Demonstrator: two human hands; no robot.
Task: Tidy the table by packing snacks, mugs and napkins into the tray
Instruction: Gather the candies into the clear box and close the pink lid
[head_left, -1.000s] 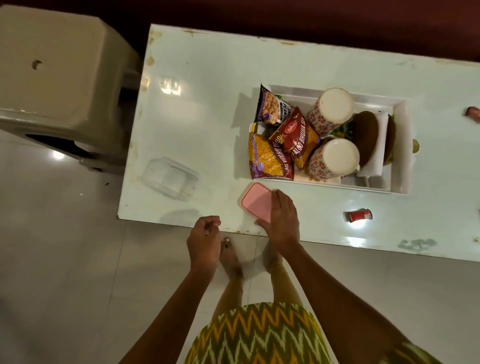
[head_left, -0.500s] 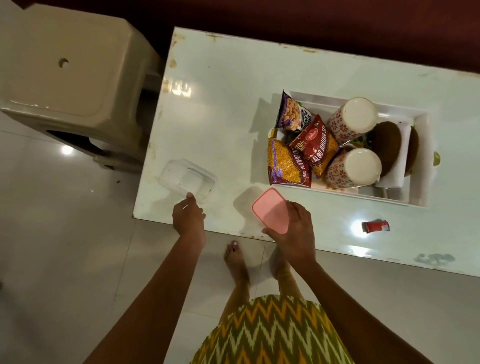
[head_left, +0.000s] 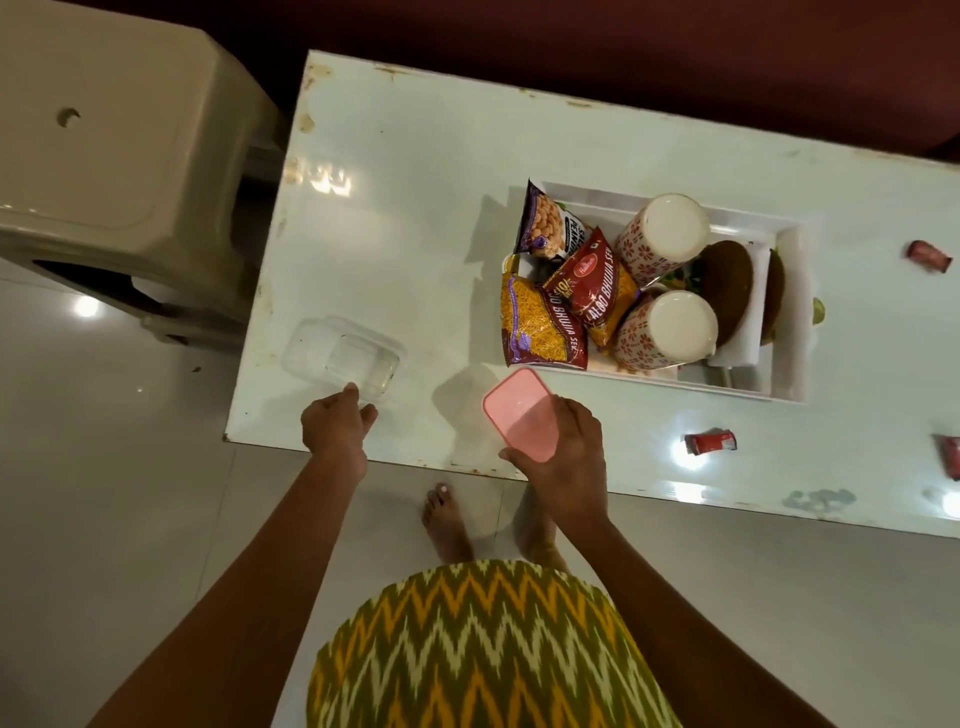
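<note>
Seen from the head camera looking straight down, a glossy white rectangular worktop (head_left: 415, 218) runs off the right edge. The left hand (head_left: 337, 431) touches its fingertips to the near rim of a clear plastic lidless container (head_left: 343, 358); whether it has closed on that rim cannot be told. The right hand (head_left: 563, 457) grasps a pink rounded plastic lid (head_left: 519, 413), fingers covering its near corner. Just beyond sits a white rectangular tray (head_left: 789, 312) holding three snack packets (head_left: 545, 322), two upturned floral mugs (head_left: 665, 327) and brown round pieces on white napkins (head_left: 740, 348), partly hidden. Small red wrappers (head_left: 710, 442) lie on the worktop, one cut off at the right. A beige plastic stool (head_left: 104, 156) stands at left.
</note>
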